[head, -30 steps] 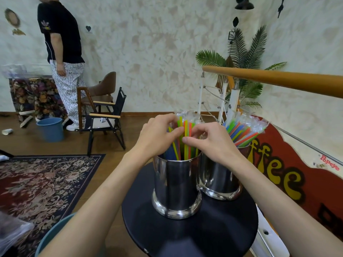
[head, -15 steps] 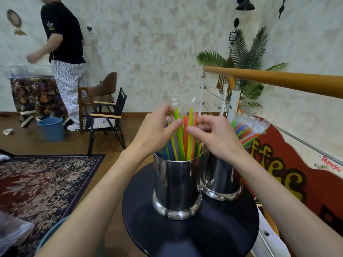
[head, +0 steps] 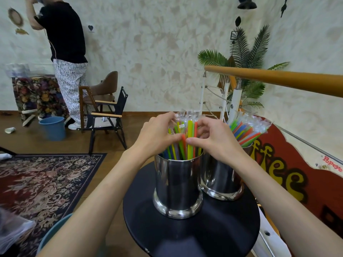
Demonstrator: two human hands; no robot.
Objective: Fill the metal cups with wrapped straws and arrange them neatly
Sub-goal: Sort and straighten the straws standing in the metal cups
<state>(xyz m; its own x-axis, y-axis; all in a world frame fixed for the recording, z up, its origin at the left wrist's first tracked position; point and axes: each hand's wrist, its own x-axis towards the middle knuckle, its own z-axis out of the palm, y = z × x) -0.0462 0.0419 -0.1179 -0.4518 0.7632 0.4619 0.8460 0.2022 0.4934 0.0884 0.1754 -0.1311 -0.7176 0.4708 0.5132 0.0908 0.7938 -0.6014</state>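
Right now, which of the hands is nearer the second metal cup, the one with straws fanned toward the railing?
Right. The right hand sits just in front of that cup, above its near rim; the left hand is across the front cup.

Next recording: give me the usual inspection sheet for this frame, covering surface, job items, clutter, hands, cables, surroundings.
Surface: round black table, holding both cups.
Job's things: near metal cup holds upright wrapped straws; far metal cup holds straws leaning right.
Clutter: nothing seen on the table.
Hands: left hand and right hand both curl round the near cup's straws, thumbs nearly meeting.
Cables: nothing seen.
Surroundings: wooden handrail, potted palm, patterned rug, folding chair, blue bucket, person standing at the wall.
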